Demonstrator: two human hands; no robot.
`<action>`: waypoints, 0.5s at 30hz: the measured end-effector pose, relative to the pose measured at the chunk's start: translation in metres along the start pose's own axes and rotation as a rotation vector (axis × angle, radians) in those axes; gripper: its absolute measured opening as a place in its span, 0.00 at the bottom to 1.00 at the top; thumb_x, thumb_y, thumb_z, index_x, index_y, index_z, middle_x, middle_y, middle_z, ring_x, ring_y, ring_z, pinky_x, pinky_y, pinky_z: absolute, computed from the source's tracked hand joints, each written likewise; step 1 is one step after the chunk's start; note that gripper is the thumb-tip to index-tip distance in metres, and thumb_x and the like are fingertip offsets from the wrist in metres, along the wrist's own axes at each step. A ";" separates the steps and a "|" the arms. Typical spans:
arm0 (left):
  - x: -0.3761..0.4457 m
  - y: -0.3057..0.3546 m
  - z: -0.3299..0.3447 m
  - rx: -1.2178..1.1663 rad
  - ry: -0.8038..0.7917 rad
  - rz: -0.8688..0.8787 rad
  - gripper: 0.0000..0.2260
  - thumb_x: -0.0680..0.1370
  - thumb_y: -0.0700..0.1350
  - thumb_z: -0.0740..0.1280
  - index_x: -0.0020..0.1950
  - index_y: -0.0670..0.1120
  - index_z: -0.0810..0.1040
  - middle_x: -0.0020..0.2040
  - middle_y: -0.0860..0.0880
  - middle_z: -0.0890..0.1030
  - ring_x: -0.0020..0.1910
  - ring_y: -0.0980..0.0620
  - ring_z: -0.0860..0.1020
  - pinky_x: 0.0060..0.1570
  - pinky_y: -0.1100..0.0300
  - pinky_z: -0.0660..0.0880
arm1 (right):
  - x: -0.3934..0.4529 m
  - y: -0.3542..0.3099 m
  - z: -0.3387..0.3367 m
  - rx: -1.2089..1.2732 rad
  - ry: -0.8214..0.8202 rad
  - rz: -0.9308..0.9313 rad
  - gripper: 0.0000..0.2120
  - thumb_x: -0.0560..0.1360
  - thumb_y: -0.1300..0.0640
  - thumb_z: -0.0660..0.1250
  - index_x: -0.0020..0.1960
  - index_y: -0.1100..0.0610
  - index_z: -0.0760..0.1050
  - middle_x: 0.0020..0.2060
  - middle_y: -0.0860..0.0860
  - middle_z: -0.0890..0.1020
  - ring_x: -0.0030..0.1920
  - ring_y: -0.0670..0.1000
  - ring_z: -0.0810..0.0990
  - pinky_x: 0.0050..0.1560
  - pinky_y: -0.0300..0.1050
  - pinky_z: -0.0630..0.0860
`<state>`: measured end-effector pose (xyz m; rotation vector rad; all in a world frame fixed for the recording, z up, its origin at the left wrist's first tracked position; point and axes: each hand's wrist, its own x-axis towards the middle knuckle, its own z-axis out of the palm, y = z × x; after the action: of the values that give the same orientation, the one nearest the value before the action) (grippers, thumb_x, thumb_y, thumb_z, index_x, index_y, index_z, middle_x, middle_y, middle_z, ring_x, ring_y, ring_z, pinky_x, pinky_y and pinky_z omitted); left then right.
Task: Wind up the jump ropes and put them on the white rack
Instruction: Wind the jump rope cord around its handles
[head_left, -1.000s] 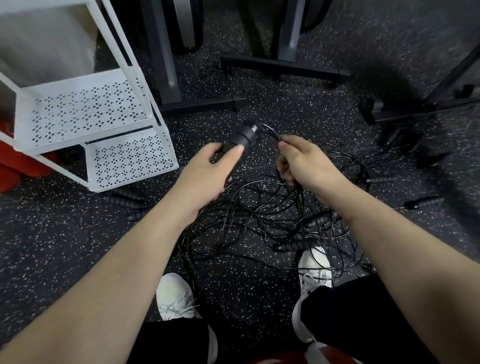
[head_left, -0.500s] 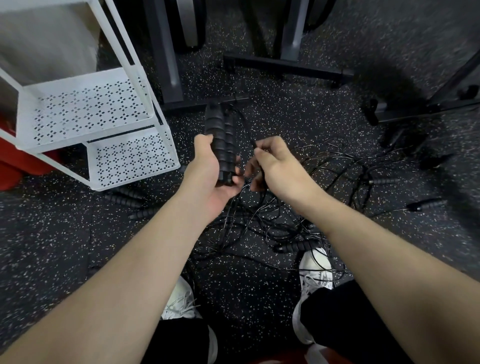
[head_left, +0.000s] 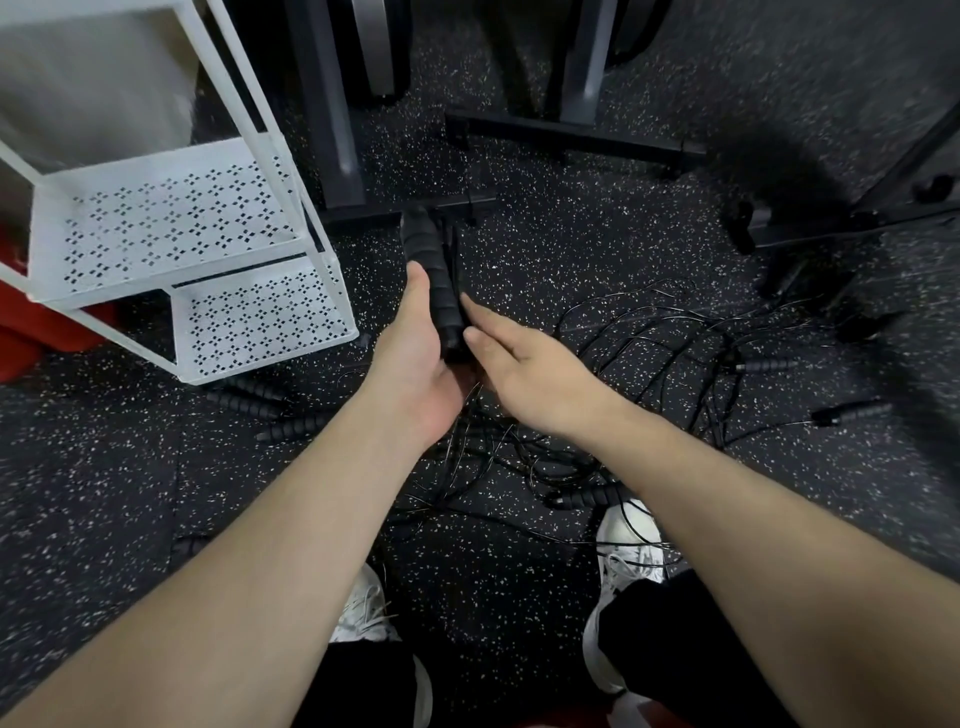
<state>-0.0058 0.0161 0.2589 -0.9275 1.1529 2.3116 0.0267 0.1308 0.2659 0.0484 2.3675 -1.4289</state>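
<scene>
The left hand (head_left: 415, 358) covers the lower end of the ribbed black handles (head_left: 434, 270), and its fingers are tucked behind them, out of sight. The right hand (head_left: 524, 374) hides where the cord leaves those handles, so the join can't be read. The tangle of cords (head_left: 649, 364) runs under both forearms, and individual ropes can't be separated in it. The white rack (head_left: 182, 228) is cut off by the top and left edges, its upper shelves unseen. The red object (head_left: 31, 322) behind it is mostly hidden. The far-right floor blurs, and dark shapes (head_left: 857, 322) there can't be identified. Both shoes (head_left: 628, 540) are partly covered by arms and trousers.
</scene>
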 end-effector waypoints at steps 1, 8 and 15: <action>0.001 0.000 0.000 0.011 0.005 -0.003 0.26 0.80 0.65 0.64 0.64 0.45 0.80 0.57 0.42 0.85 0.52 0.46 0.86 0.51 0.50 0.83 | -0.001 0.000 0.000 -0.011 0.003 -0.008 0.23 0.86 0.52 0.56 0.81 0.48 0.60 0.57 0.40 0.79 0.55 0.39 0.76 0.62 0.31 0.69; -0.001 -0.008 -0.002 0.231 0.076 -0.006 0.29 0.77 0.69 0.65 0.60 0.45 0.81 0.50 0.46 0.88 0.46 0.50 0.87 0.41 0.55 0.82 | 0.001 0.007 0.006 -0.120 -0.016 -0.043 0.23 0.86 0.52 0.54 0.81 0.49 0.59 0.78 0.51 0.66 0.77 0.48 0.64 0.69 0.28 0.56; -0.002 -0.005 -0.007 0.174 0.042 0.034 0.16 0.79 0.53 0.73 0.61 0.45 0.80 0.53 0.46 0.86 0.52 0.49 0.86 0.49 0.54 0.84 | 0.001 0.004 0.006 -0.161 -0.086 -0.112 0.25 0.86 0.59 0.53 0.82 0.51 0.55 0.79 0.55 0.62 0.80 0.50 0.58 0.75 0.30 0.51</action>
<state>0.0015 0.0132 0.2549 -0.9019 1.3724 2.1862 0.0287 0.1277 0.2600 -0.1871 2.4386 -1.2571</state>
